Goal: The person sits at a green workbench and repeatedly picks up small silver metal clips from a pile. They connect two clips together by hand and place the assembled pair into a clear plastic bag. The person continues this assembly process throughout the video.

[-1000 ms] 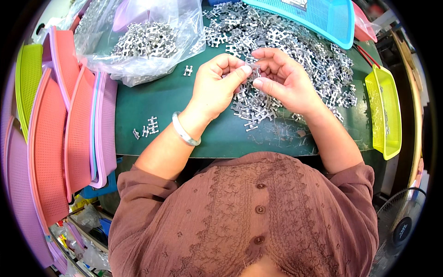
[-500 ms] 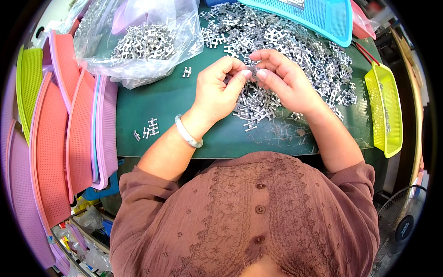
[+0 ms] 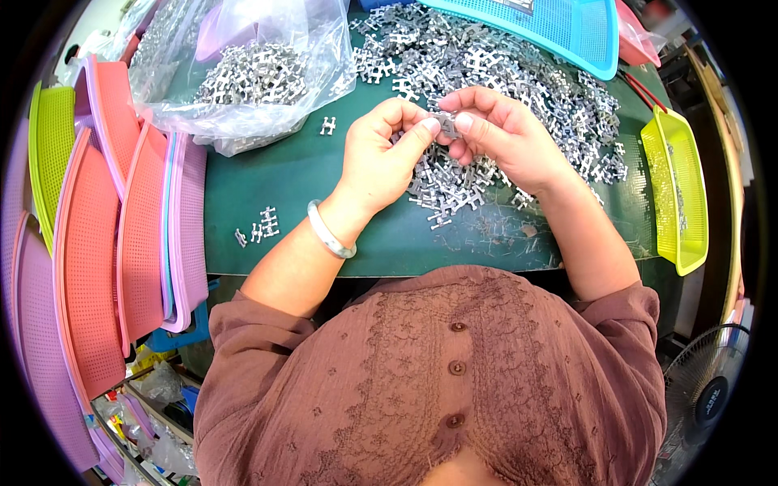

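1. A green tabletop (image 3: 271, 174) spreads in front of me, its near edge running just beyond the front of my brown shirt (image 3: 413, 348).
2. Along my left side, perforated plastic baskets (image 3: 87, 275) lean nested together in purple, coral and green, with a thin blue edge among them.
3. A wide pile of small silver-grey metal pieces (image 3: 535, 109) covers the middle and far right of the tabletop.
4. At the far left, a clear plastic bag (image 3: 243, 144) lies open around a heap of similar pieces.
5. A bright blue basket (image 3: 579, 40) sits at the pile's far right edge.
6. A yellow-green basket (image 3: 664, 190) stands near the right edge, some grey bits inside.
7. My left hand (image 3: 385, 150) pinches one metal piece between thumb and forefinger, at the pile's near left edge. A pale bracelet (image 3: 326, 231) circles that wrist.
8. My right hand (image 3: 510, 138) grips the other end of it, thumb in front, fingers curled behind.
9. Left of my left forearm lies a little cluster of loose pieces (image 3: 268, 220).
10. A single loose piece (image 3: 327, 126) lies between the bag and my left hand.
11. The held piece (image 3: 447, 124) is partly hidden by my fingertips.
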